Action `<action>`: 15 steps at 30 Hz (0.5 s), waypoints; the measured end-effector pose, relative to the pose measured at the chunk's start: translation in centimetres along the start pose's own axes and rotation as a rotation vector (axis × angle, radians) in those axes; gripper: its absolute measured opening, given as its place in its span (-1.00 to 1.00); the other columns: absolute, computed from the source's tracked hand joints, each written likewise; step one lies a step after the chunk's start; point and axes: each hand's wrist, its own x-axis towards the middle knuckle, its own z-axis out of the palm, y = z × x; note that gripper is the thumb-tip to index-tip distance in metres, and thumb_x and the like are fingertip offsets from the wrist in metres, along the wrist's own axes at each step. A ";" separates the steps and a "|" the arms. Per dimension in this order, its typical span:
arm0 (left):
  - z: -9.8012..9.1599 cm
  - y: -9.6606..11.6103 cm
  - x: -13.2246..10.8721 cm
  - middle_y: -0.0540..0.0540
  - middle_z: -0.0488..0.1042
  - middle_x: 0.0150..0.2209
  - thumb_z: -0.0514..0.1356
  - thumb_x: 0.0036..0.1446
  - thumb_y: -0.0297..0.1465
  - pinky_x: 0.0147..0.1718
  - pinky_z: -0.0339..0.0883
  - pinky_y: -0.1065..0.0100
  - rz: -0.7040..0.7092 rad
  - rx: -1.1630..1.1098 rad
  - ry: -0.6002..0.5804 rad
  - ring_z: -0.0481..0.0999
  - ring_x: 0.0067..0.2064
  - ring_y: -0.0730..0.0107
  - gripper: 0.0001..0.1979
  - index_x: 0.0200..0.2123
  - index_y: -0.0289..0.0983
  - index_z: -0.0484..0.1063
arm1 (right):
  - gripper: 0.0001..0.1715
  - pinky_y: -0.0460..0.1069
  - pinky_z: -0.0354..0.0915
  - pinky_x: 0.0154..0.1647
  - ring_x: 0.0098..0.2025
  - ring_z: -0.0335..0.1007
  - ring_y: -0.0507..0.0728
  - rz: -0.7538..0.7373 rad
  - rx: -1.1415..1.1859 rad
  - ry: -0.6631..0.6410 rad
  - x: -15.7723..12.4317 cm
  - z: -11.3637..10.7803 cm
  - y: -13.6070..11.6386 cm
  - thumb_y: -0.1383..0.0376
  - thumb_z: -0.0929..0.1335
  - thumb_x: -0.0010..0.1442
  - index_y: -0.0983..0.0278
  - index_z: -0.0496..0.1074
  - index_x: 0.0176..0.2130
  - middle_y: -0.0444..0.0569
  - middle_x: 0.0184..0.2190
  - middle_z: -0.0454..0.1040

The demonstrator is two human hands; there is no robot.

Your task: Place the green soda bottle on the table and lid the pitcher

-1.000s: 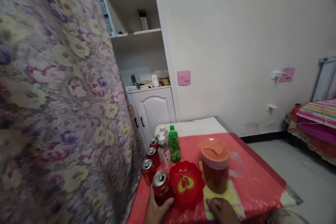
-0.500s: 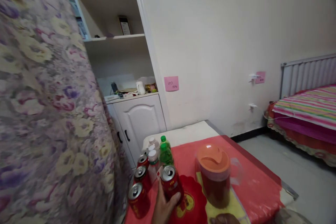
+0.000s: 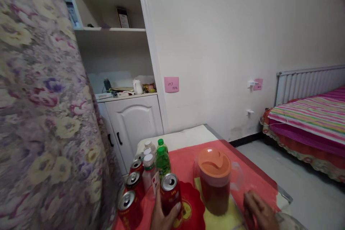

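Note:
My left hand (image 3: 164,219) is wrapped around a red soda can (image 3: 171,194), which stands upright at the left side of a red scalloped tray (image 3: 198,206). The can's silver top shows an opened mouth. By my fingers is a small pale piece with red marks (image 3: 155,183); whether it is a card or a label I cannot tell. My right hand (image 3: 257,210) hovers right of a pitcher (image 3: 215,190) with an orange lid and dark contents, apart from its clear handle (image 3: 236,176). Its fingers are loosely bent, with nothing visible in them.
Several red cans (image 3: 130,208) line the table's left edge. Behind them stand clear bottles with white caps (image 3: 148,172) and green-capped bottles (image 3: 162,161). A yellow cloth (image 3: 223,219) lies under the pitcher. A floral curtain (image 3: 48,115) hangs at left; a bed (image 3: 309,122) is at right.
My right hand has risen from the bottom edge and moved right, beside the pitcher. My left hand still grips the can, about as before. The view has turned slightly right.

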 end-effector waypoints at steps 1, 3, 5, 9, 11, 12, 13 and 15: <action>-0.1 0.0 0.0 -0.36 0.23 0.36 0.35 -0.13 -0.01 0.38 -0.02 0.01 -0.018 0.003 -0.022 0.17 0.39 -0.13 -0.01 0.30 -0.32 0.11 | -0.43 -0.04 0.20 -0.44 -0.52 0.18 0.05 -0.062 0.035 0.069 1.1 -0.8 -1.0 -0.19 0.24 0.20 0.19 0.26 -0.51 -0.19 -0.59 0.26; -0.4 0.1 0.2 -0.36 0.25 0.35 0.37 -0.15 -0.02 0.36 0.03 0.03 -0.047 -0.003 -0.056 0.18 0.39 -0.12 -0.05 0.26 -0.32 0.18 | -0.52 -0.03 0.28 -0.28 -0.38 0.33 0.10 -0.148 0.086 0.201 3.1 -2.0 -2.9 -0.15 0.30 0.18 0.20 0.34 -0.38 -0.15 -0.47 0.38; -0.6 0.0 0.3 -0.34 0.30 0.32 0.39 -0.17 -0.04 0.36 0.04 0.03 -0.056 -0.010 -0.054 0.17 0.39 -0.12 -0.11 0.20 -0.30 0.26 | -0.51 0.01 0.32 -0.15 -0.22 0.41 0.17 -0.168 0.086 0.211 4.9 -2.2 -4.3 -0.14 0.33 0.15 0.22 0.39 -0.27 -0.08 -0.32 0.46; -0.6 -0.4 0.4 -0.37 0.33 0.30 0.40 -0.17 -0.10 0.37 0.01 -0.05 -0.043 -0.026 -0.047 0.20 0.38 -0.15 -0.13 0.20 -0.30 0.28 | -0.51 0.02 0.33 -0.11 -0.18 0.42 0.19 -0.185 0.092 0.054 6.8 -0.2 -5.0 -0.14 0.34 0.14 0.23 0.41 -0.29 -0.07 -0.31 0.48; -0.6 -0.6 0.4 -0.35 0.34 0.30 0.41 -0.18 -0.11 0.36 0.03 -0.07 -0.040 -0.044 -0.039 0.21 0.37 -0.17 -0.12 0.21 -0.28 0.27 | -0.49 -0.01 0.31 -0.28 -0.36 0.37 0.13 -0.167 0.133 -0.014 7.1 1.0 -4.8 -0.16 0.30 0.17 0.22 0.35 -0.43 -0.13 -0.47 0.41; -0.6 -0.7 0.3 -0.33 0.36 0.29 0.41 -0.19 -0.11 0.36 0.03 -0.08 -0.033 -0.051 -0.018 0.20 0.37 -0.17 -0.12 0.21 -0.27 0.28 | -0.46 -0.02 0.26 -0.39 -0.46 0.30 0.09 -0.147 0.148 -0.034 7.2 1.5 -4.6 -0.16 0.28 0.20 0.22 0.30 -0.49 -0.16 -0.55 0.35; -0.6 -0.8 0.3 -0.31 0.37 0.28 0.40 -0.19 -0.10 0.36 0.04 -0.08 -0.026 -0.056 0.010 0.20 0.37 -0.17 -0.13 0.21 -0.27 0.29 | -0.42 -0.03 0.18 -0.48 -0.53 0.21 0.06 -0.126 0.149 -0.047 7.2 1.8 -4.5 -0.17 0.25 0.21 0.21 0.26 -0.54 -0.18 -0.61 0.28; -0.6 -1.0 0.2 -0.30 0.38 0.28 0.40 -0.20 -0.08 0.35 0.05 -0.07 -0.029 -0.056 0.041 0.22 0.36 -0.18 -0.13 0.20 -0.27 0.30 | -0.37 -0.04 0.06 -0.55 -0.61 0.08 0.02 -0.103 0.120 -0.069 7.3 2.0 -4.3 -0.17 0.21 0.25 0.20 0.19 -0.60 -0.21 -0.69 0.18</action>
